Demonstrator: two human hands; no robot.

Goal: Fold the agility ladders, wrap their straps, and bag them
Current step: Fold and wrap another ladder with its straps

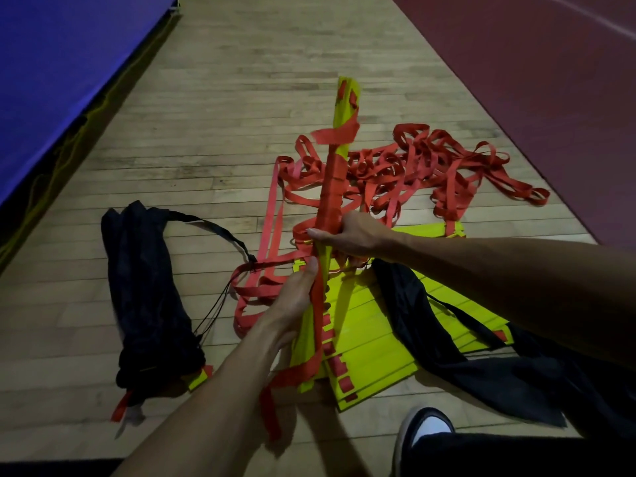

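A bundle of stacked yellow ladder rungs (346, 108) stands tilted above the floor, its middle wound with red strap (331, 191). My right hand (351, 235) grips the bundle round its wrapped middle. Lower down, my left hand (292, 301) holds the bundle's near part with the thumb on a red strap. A second stack of yellow rungs (375, 342) lies flat on the floor beneath. Loose red straps (430, 160) lie tangled behind it. An empty black bag (481, 359) is draped over that stack on the right.
A filled black drawstring bag (144, 290) lies on the wooden floor (213, 98) at the left, a yellow rung end and red strap poking out. A blue mat (51, 80) lines the left, a dark red surface (550, 80) the right. My shoe (426, 428) is near the bottom.
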